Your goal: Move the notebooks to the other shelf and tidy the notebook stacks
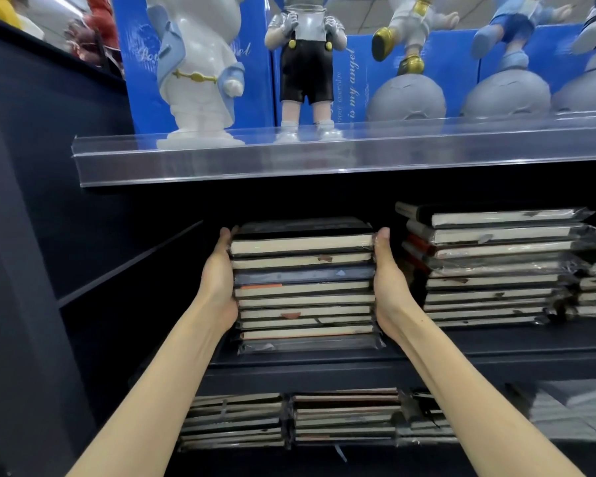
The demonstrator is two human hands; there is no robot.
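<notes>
Left hand [221, 280] lies flat against the 9 o'clock side of the notebook stack [303, 287]. The right hand [389, 280] mirrors it at 3 o'clock, so the stack's squeezed between 2 palms. It sits on the middle shelf [479, 342], with another stack [489, 266] near at 3 o'clock. It looks heavy, and that plastic wrap is probably slippery. I'd grab low, fingers under the bottom book, or the middle ones could squirt out.
</notes>
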